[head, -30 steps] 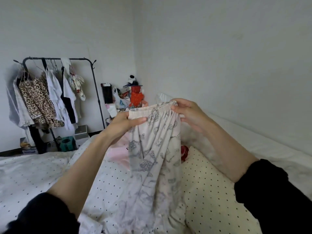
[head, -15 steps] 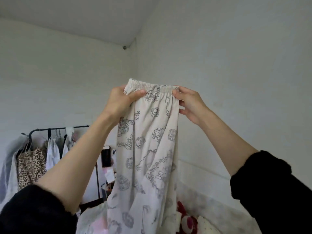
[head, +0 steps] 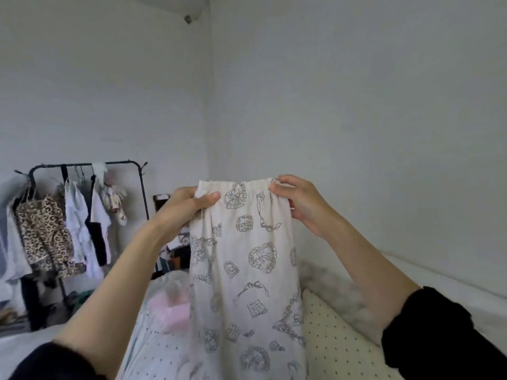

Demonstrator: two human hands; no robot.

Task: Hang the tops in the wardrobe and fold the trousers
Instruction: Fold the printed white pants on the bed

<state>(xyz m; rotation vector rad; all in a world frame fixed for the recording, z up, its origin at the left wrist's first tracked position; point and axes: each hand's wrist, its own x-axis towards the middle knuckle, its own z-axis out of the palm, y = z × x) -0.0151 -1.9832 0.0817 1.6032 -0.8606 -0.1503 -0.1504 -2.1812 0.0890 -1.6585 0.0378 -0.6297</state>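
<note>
The bed spreads below you with its dotted cover, a dotted pillow on your right; over at the left wall stands the black clothes rack, tops hanging from it, leopard print among them; up in front of you hang the printed trousers, waistband level, legs dropping toward the bed; your left hand pinches the waistband's left corner, thumb across the front; your right hand grips the right corner, fingers curled round the cloth.

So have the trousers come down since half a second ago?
Yes: the trousers hang lower; their waistband now sits level with the clothes rack top bar.
</note>
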